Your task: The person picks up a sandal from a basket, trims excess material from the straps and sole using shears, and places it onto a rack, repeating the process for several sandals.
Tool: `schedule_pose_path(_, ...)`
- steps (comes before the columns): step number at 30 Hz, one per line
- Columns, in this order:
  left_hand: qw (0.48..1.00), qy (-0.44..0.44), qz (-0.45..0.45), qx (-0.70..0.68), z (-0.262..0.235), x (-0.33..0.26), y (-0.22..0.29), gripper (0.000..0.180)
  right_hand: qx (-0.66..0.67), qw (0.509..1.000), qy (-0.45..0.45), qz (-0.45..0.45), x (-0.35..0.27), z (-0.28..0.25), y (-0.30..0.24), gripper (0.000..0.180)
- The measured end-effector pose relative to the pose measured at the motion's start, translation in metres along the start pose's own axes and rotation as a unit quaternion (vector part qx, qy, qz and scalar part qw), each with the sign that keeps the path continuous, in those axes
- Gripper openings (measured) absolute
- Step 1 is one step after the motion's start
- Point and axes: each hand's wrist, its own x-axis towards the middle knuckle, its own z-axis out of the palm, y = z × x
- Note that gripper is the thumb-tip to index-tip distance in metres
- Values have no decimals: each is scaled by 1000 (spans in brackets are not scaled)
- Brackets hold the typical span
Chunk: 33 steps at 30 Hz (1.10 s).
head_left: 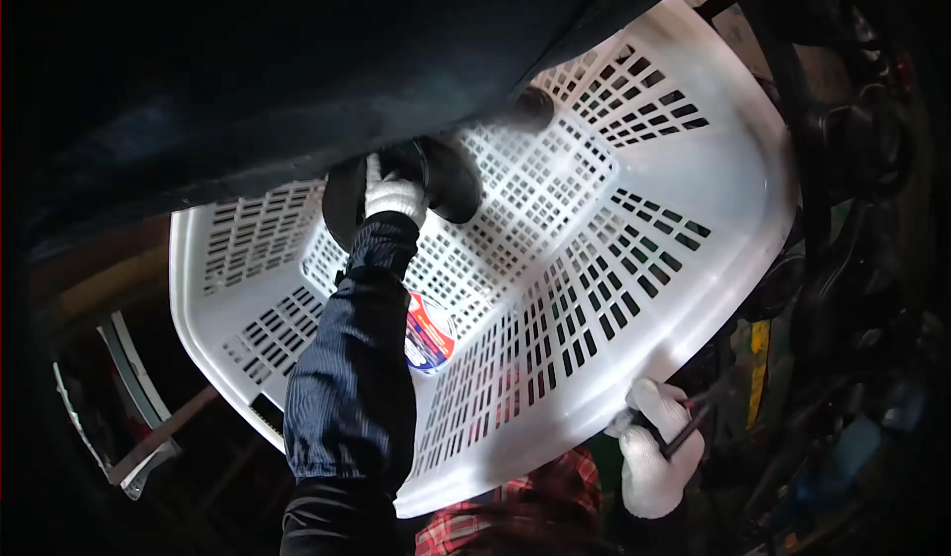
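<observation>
Your left hand, in a white glove, is down inside the big white basket, right at the dark round pieces. Those pieces sit on the far side of the basket floor, under the edge of a big black shape that hangs over the top. Your fingertips are partly hidden there, so I can't tell how wide that hand is or if it has hold of a piece. Your right hand, gloved too, is down by the near rim, with its fingers curled in and a thin dark rod seeming to be pinched between thumb and fingers. To do this well, I'd feel for a good firm part of the piece before you squeeze, as you can't see all of it. Keep your blue striped sleeve off the rim so it doesn't drag the basket. Point the rod away from your body and the red checked cloth. Go slow near the black edge, since a bump there could knock things loose.
</observation>
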Motion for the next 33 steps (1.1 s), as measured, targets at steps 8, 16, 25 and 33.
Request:
schedule_pose_path(8,577,20,-174,-798,-87,-218,63,22,-35,997,14,61,-14,0,-31,64)
schedule_pose_path(16,674,37,159,-721,-268,-371,124,39,165,985,-10,-50,-32,-13,-83,74)
schedule_pose_path(25,532,-83,105,-836,-311,-465,138,58,102,984,-128,-63,-51,-142,-135,61)
schedule_pose_path(33,55,-297,233,-924,-245,-431,234,86,-74,967,-112,-217,-118,-134,-171,60)
